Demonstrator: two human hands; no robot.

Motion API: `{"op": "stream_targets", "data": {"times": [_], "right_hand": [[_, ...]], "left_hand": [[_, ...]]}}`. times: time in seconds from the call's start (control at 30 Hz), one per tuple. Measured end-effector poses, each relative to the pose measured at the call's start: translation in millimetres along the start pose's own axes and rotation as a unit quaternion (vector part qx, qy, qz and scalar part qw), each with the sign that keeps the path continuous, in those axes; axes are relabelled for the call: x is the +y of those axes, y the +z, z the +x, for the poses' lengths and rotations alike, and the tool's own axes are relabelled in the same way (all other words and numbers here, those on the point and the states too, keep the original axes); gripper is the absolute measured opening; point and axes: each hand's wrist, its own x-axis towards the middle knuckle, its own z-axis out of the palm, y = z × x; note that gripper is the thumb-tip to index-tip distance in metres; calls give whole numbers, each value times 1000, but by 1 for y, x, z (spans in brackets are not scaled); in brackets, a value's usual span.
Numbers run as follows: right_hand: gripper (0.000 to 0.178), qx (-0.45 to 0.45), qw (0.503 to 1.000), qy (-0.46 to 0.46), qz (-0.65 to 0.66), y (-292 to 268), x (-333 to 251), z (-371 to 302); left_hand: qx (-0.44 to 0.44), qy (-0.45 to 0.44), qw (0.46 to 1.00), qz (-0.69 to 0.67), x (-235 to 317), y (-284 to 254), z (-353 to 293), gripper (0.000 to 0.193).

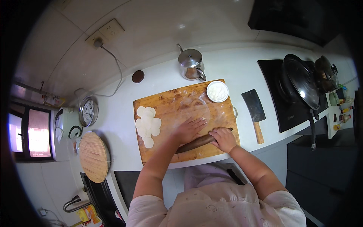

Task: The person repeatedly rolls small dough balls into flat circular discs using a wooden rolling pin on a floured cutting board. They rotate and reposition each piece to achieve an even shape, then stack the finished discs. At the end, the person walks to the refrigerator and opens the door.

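Observation:
My left hand [190,129] lies palm down on the wooden board [170,101], fingers stretched out and nothing visibly gripped; whatever is under the palm is hidden. Beside it, my right hand [224,138] is closed around one end of a dark rolling pin [199,142]. The pin slants across the near part of the board, its other end running under my left forearm. Thin round dough wrappers [148,125] overlap in a patch on the board's left side. A white bowl of flour [217,91] sits at the far right corner, and flour dusts the wood.
Right of the board lies a cleaver [254,108] with a wooden handle. A metal kettle [190,62] stands behind the board. The black cooktop [266,81] carries a lidded pan [302,83] and a pot [326,73]. At left are a metal bowl [89,111] and a round wooden lid [93,156].

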Motion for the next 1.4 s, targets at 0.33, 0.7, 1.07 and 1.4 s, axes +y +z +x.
{"op": "stream_targets", "data": {"times": [0.33, 0.7, 1.07, 1.4], "right_hand": [[51, -6, 1000, 22, 17, -7, 0, -8], [53, -13, 999, 23, -44, -15, -9, 49], [60, -1, 996, 66, -62, -4, -4, 74], [68, -17, 995, 79, -62, 7, 6, 103]], "left_hand": [[178, -143, 970, -80, 16, 22, -72, 60], [252, -335, 907, -41, 62, 51, -74, 76], [259, -330, 907, -24, 15, 30, -50, 74], [273, -365, 889, -45, -4, 29, -41, 70]]}}
